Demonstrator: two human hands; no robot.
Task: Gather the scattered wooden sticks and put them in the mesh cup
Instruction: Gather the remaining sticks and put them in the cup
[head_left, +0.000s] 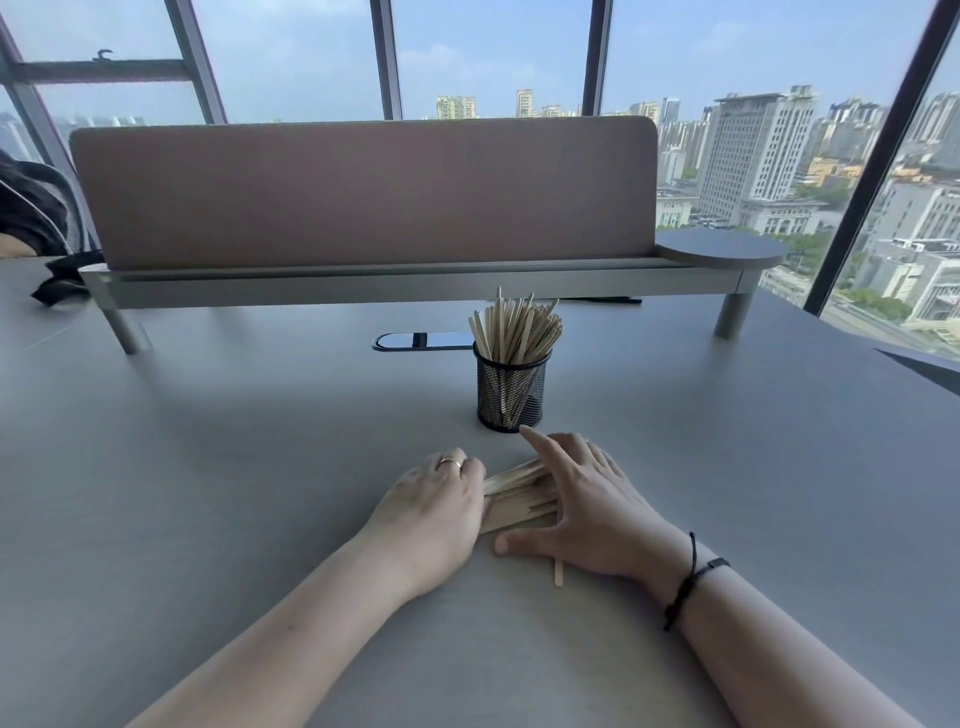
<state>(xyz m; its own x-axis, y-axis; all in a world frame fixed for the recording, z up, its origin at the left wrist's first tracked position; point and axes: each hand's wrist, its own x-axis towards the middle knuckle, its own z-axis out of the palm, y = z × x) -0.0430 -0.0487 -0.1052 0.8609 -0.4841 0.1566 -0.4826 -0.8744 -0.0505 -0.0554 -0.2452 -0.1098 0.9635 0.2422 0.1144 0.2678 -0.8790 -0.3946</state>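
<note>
Just in front of the mesh cup (511, 387), my left hand (436, 506) and right hand (582, 506), fingers fairly straight, squeeze a pile of sticks (519, 493) together on the tabletop (234, 441); more sticks stand in the cup.

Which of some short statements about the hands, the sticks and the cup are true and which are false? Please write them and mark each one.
1. The mesh cup already holds many sticks. True.
2. The cup lies on its side. False: it stands upright on the table.
3. Both hands touch the stick pile. True: left hand and right hand press it from either side.
4. The right hand is a closed fist. False: its fingers are spread.
5. One stray stick lies near the right hand. True.
</note>
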